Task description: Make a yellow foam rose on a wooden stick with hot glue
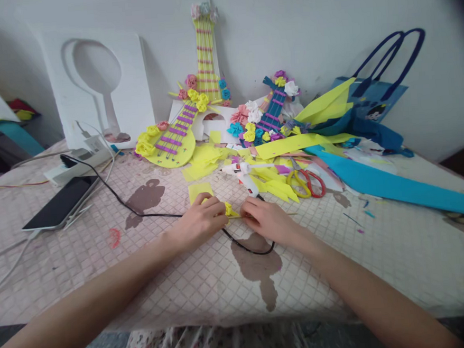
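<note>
Close together at the table's middle, both hands are at a thin wooden stick (pixel 292 214) with a bit of crumpled yellow crepe paper (pixel 231 210) on it. My left hand (pixel 204 219) has its fingers closed on the yellow paper, which they partly hide. My right hand (pixel 267 220) pinches the stick just to the right of the paper, and the stick's end pokes out beyond it. Behind the right hand lies a white hot glue gun (pixel 243 174). A yellow paper square (pixel 199 191) lies just behind the left hand.
A black cord (pixel 127 207) runs under the hands from the power strip (pixel 76 166). Scissors (pixel 307 183), yellow paper scraps and a long blue strip (pixel 391 184) lie right. Flower-trimmed paper guitars (pixel 176 135) stand behind. A tablet (pixel 61 202) lies left; a blue bag (pixel 381 97) stands back right.
</note>
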Demonstrator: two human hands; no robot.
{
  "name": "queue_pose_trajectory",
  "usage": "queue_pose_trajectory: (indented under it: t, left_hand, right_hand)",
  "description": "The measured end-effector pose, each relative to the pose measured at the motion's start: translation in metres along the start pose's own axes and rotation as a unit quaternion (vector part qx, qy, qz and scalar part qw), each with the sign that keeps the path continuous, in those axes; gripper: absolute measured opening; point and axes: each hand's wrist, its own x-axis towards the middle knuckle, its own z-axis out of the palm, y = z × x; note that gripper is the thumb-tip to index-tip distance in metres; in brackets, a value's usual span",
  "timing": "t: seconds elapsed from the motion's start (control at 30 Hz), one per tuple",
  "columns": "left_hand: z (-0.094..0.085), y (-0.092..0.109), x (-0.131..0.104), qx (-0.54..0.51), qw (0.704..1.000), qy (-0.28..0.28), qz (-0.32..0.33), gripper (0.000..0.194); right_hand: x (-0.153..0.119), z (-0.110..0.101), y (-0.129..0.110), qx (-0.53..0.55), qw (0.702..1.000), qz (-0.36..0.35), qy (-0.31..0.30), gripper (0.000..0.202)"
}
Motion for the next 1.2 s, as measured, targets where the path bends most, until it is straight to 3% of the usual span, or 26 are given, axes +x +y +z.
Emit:
queue_pose_trajectory:
  t: [0.2, 0.5, 0.9, 1.2]
  left_hand:
    - [0.003, 0.003, 0.001, 0.043, 0.999, 0.025, 0.006, 0.021]
    - [0.004, 0.009, 0.003, 0.078, 0.995, 0.041, -0.053, 0.01]
    - [0.005, 0.012, 0.004, 0.104, 0.993, 0.044, -0.046, 0.019]
    - [0.009, 0.007, 0.003, 0.026, 0.993, 0.072, -0.088, 0.017]
  right_hand:
    - [0.002, 0.003, 0.0, 0.025, 1.0, 0.012, 0.014, 0.006]
    - [0.004, 0.007, 0.0, 0.041, 0.998, 0.02, 0.036, 0.01]
    - [0.005, 0.007, 0.0, 0.052, 0.998, 0.015, 0.031, 0.009]
    - [0.004, 0.004, -0.006, 0.044, 0.999, 0.014, 0.029, 0.009]
